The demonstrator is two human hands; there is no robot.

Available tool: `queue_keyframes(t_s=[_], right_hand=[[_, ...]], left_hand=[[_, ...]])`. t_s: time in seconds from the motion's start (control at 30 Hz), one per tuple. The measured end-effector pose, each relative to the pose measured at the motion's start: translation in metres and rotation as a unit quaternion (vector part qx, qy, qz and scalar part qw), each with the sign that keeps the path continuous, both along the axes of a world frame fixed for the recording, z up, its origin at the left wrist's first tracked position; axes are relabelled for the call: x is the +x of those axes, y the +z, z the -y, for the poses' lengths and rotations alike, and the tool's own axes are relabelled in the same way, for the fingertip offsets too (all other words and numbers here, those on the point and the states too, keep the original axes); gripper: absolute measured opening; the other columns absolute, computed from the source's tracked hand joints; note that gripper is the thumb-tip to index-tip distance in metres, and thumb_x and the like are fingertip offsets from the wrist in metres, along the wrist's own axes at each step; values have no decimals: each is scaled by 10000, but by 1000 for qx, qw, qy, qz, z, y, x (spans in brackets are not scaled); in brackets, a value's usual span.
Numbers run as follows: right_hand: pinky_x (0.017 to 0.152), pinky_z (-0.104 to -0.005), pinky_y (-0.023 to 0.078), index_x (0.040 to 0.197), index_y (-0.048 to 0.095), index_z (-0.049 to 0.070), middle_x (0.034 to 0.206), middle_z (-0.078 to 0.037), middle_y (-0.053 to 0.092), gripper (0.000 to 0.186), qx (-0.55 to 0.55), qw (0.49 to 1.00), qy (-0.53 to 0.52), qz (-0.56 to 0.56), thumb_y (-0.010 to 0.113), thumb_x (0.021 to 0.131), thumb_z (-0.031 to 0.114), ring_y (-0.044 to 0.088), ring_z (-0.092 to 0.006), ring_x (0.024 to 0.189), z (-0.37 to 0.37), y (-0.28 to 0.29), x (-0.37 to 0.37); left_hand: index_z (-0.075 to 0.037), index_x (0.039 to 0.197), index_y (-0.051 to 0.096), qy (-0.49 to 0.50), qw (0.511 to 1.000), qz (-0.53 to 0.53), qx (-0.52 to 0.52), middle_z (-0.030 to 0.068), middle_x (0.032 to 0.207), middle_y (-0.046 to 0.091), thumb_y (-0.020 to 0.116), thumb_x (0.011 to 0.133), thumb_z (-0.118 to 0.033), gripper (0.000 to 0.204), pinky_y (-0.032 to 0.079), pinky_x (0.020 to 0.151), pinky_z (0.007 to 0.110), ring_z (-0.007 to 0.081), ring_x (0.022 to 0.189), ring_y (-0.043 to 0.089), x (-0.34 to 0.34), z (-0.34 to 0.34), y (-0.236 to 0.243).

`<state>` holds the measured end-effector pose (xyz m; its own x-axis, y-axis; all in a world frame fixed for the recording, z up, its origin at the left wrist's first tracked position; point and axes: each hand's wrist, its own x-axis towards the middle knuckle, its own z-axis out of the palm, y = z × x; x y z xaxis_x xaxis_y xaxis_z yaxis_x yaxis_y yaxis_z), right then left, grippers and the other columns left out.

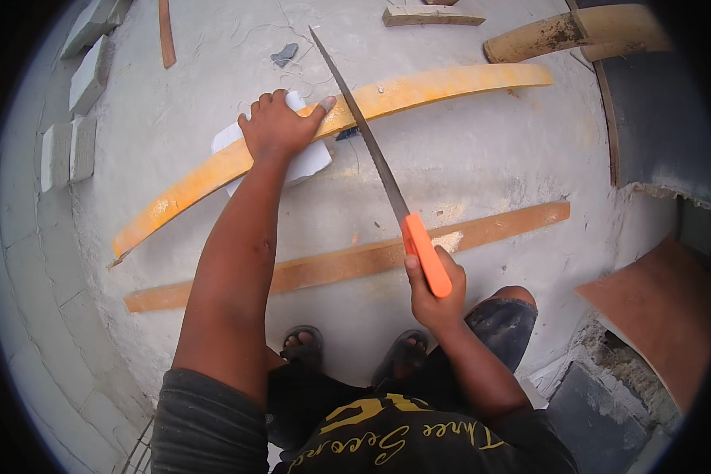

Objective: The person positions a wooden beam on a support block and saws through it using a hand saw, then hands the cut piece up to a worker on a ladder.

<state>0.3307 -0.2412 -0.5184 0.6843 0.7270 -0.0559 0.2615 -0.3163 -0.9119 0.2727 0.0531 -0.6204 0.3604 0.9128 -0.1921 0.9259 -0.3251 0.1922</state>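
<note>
A long yellowish wooden plank (450, 83) lies across a white block (312, 162), which props it up off the floor. My left hand (279, 126) presses down on the plank above the block, fingers over the far edge and thumb along its top. In my right hand (438, 296) is a handsaw (383, 170) with an orange handle, my fingers wrapped round the grip. Its toothed blade crosses the plank just right of my left thumb, tip pointing away from me. Whether the teeth have cut into the wood cannot be made out.
A brown board (340, 265) lies on the concrete floor (466, 166) between the plank and my feet. Pale blocks (91, 75) stand along the left. Bamboo poles (537, 35) and a short wood offcut (434, 16) lie at the far right, a brown sheet (648, 308) nearer.
</note>
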Motion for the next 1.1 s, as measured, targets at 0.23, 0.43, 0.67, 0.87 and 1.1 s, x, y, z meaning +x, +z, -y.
queue_keyframes(t_s=[0.23, 0.43, 0.67, 0.87, 1.1], right_hand=[[519, -348, 409, 798, 554, 7, 594, -112, 542, 354, 1, 999, 37, -15, 686, 997, 269, 430, -195, 505, -82, -29, 28], [557, -317, 451, 846, 615, -5, 602, -96, 558, 308, -41, 998, 13, -36, 714, 976, 255, 551, -161, 553, -21, -6, 16], [559, -320, 429, 865, 633, 7, 624, -71, 547, 285, -34, 999, 17, -38, 711, 982, 256, 493, -132, 563, -29, -23, 16], [587, -313, 435, 900, 647, 8, 650, -64, 566, 294, -28, 996, -5, -86, 687, 1000, 282, 501, -131, 597, -56, -30, 27], [576, -293, 454, 909, 658, -9, 637, -44, 577, 235, -66, 995, 3, -79, 693, 993, 208, 545, -118, 587, 27, -5, 9]], left_hand=[[-51, 1407, 580, 0, 1000, 28, -5, 150, 1428, 568, 523, 784, -869, 1031, 274, 1172, 525, 278, 1375, 488, 6, -1, 1], [-48, 1403, 582, 17, 999, 10, -31, 153, 1429, 568, 524, 782, -873, 1034, 271, 1179, 523, 276, 1377, 487, 2, 3, 0], [-39, 1410, 574, 6, 1000, 7, -24, 156, 1409, 578, 516, 785, -878, 1048, 296, 1150, 518, 280, 1363, 494, 2, 0, -1], [-14, 1410, 565, 3, 1000, 15, 4, 170, 1412, 576, 520, 807, -859, 1039, 334, 1115, 489, 296, 1347, 510, 4, 1, 1], [-28, 1403, 577, 14, 1000, -2, -8, 161, 1384, 587, 516, 796, -868, 1039, 294, 1142, 509, 290, 1344, 505, 3, 0, -6]])
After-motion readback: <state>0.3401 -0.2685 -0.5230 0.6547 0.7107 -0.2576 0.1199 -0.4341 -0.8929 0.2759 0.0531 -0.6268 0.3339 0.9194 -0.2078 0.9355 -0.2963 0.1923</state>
